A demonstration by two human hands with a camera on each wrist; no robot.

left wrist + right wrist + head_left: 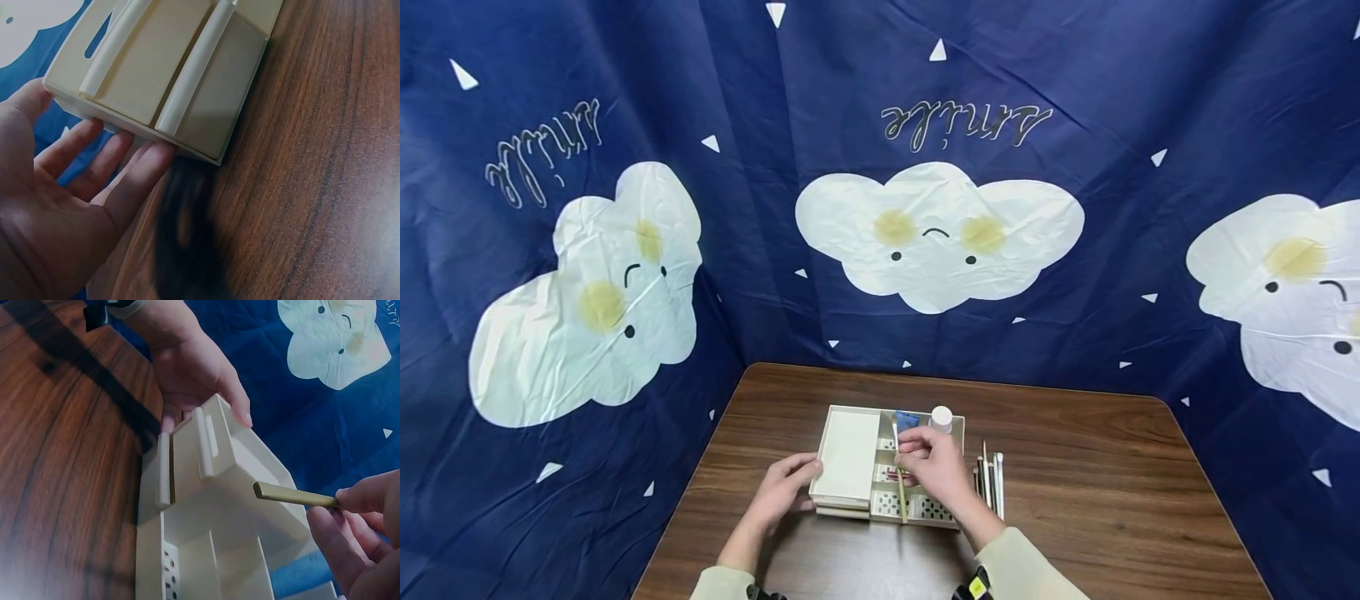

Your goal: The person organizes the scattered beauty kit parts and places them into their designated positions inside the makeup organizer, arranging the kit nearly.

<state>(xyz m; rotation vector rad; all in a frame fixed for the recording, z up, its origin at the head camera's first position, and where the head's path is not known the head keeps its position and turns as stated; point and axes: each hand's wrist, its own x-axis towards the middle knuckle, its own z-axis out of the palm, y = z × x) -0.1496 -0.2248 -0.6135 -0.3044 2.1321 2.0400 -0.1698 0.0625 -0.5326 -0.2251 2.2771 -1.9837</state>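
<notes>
A cream desktop organizer stands on the table, with drawers under its flat left top and open compartments on the right. My left hand holds its left side, thumb at the upper edge and fingers along the side wall; the long drawer handles show close by in the left wrist view. Over the compartments, my right hand pinches a slim brush between thumb and fingers. The brush is nearly upright in the head view, bristles at the far end. Its olive-gold handle points toward the drawers in the right wrist view.
A white-capped bottle and a blue item sit in the back compartments. Small red items lie in a middle one. Several brushes lie on the wooden table to the right. A dark blue curtain surrounds the table.
</notes>
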